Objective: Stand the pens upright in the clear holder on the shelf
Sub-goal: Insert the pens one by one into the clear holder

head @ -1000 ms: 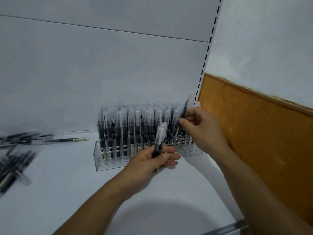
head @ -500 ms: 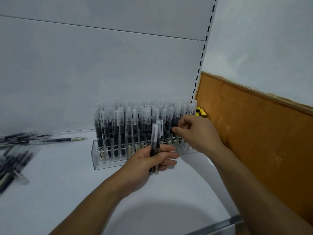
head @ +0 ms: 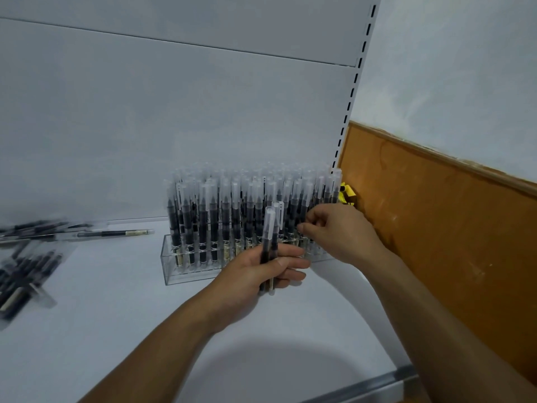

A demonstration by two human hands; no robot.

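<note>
While the left hand point(head: 255, 274) reaches in from below with its forearm angled up to the right, its fingers and thumb curl round two pens point(head: 268, 228), held upright with clear caps on top. Just behind it, one clear holder point(head: 171, 266) stands on the shelf point(head: 116, 315), packed with upright pens point(head: 220, 205) too dense to count. The right hand point(head: 343, 231), just right of the left, has its fingers curled, thumb and forefinger tips together against the holder's front right pens; whether they pinch one cannot be told. Far left of the left hand lies one loose pen point(head: 116, 233), beside blurred clear packs point(head: 26, 269) of more.
</note>
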